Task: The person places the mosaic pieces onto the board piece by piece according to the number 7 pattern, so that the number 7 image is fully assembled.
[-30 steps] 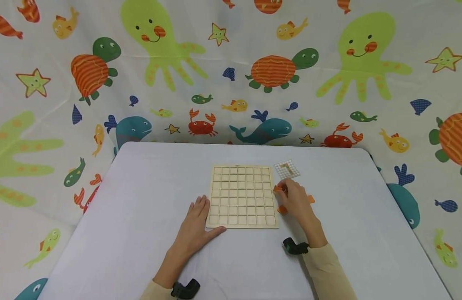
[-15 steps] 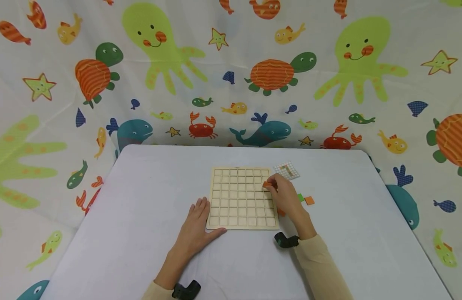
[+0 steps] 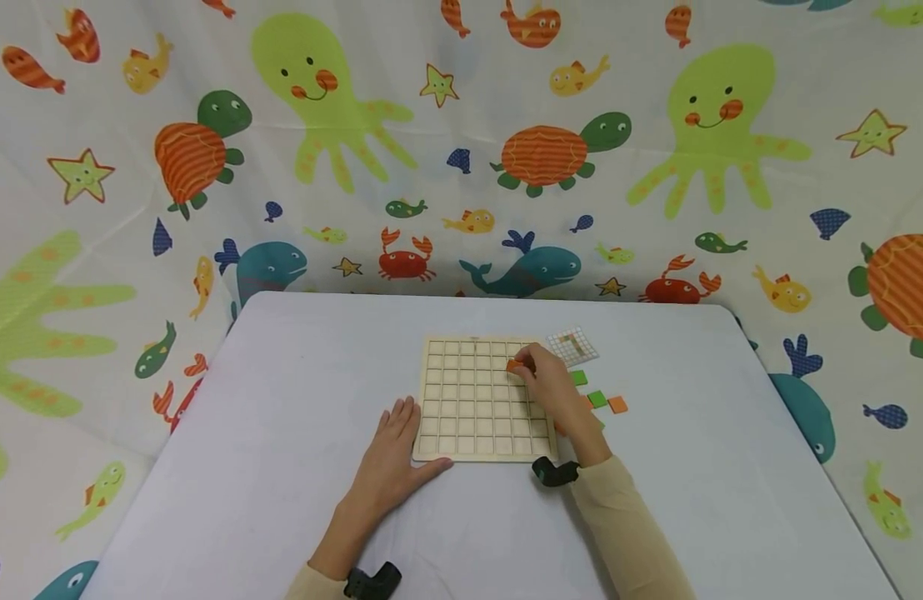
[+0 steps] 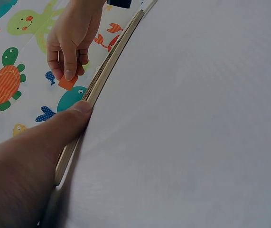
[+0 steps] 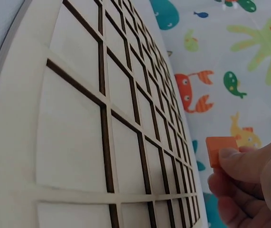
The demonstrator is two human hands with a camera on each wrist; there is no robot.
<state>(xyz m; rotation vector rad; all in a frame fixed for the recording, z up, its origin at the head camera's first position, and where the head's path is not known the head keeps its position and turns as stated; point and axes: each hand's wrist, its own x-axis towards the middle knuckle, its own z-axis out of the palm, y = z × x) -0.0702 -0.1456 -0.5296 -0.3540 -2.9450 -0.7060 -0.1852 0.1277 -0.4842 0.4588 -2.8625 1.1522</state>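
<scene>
A square wooden grid board (image 3: 482, 400) with rows of shallow cells lies on the white table. My left hand (image 3: 390, 450) rests at its left edge, fingers straight along the side and thumb on the front left corner. In the left wrist view that thumb (image 4: 73, 116) touches the board's rim. My right hand (image 3: 547, 387) pinches an orange square tile (image 5: 220, 148) between thumb and fingers, over the board's upper right part. The right wrist view shows the tile raised above the cells, with the thumb flat on its face.
Right of the board lie loose green tiles (image 3: 597, 399) and orange tiles (image 3: 617, 405), some partly hidden by my right forearm. A small pattern card (image 3: 572, 345) printed with a grid sits beyond them. A curtain (image 3: 461, 158) with sea animals hangs behind the table.
My right hand has lifted the orange tile from beside the board and carried it left over the grid. More loose tiles now show on the right. My left hand stays in place.
</scene>
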